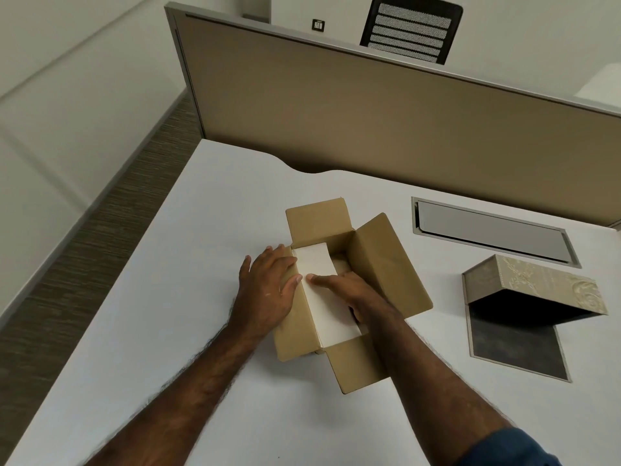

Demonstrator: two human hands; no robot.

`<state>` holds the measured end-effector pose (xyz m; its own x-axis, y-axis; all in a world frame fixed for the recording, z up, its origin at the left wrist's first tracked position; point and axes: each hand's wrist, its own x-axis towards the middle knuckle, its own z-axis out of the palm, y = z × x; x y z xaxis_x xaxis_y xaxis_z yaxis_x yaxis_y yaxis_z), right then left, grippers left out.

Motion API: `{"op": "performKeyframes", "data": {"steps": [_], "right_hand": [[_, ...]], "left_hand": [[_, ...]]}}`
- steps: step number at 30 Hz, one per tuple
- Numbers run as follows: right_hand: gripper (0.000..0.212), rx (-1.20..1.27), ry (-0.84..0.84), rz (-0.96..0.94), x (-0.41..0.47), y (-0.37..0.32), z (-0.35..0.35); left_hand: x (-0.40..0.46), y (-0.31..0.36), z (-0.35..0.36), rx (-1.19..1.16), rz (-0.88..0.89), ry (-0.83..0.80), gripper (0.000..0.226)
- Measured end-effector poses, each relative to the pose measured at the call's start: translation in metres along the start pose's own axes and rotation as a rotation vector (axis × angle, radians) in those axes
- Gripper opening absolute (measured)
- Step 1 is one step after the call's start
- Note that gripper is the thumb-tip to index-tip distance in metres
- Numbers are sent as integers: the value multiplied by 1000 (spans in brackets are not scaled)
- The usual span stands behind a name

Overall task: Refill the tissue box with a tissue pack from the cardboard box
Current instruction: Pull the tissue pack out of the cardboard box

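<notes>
An open brown cardboard box [386,264] sits mid-desk with its flaps spread. Inside it lies a white tissue pack [321,297], along the left wall. My right hand [349,290] reaches into the box, thumb on top of the pack and fingers down along its right side, gripping it. My left hand [268,284] lies flat on the box's left flap and wall, thumb touching the pack's edge. To the right stands the beige patterned tissue box [551,284], its lid hinged open above a dark flat base [517,348].
A white desk [201,247] carries everything. A metal cable hatch [490,230] is set in the desk behind the tissue box. A tan partition [369,122] closes the far edge. A black mesh chair [410,28] stands beyond it.
</notes>
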<state>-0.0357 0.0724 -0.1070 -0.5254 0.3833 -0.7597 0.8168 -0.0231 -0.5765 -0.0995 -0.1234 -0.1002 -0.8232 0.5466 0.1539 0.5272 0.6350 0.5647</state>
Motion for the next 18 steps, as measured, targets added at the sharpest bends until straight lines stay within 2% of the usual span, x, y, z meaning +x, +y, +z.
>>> {"op": "performKeyframes", "data": {"steps": [5,18], "right_hand": [[58,35,-45,9,-1,0,-7],[54,5,-173,63,0,-10,-11]], "left_hand": [[1,0,0,0,-5,-12,39],[1,-3,1,-2,8,5,37]]}}
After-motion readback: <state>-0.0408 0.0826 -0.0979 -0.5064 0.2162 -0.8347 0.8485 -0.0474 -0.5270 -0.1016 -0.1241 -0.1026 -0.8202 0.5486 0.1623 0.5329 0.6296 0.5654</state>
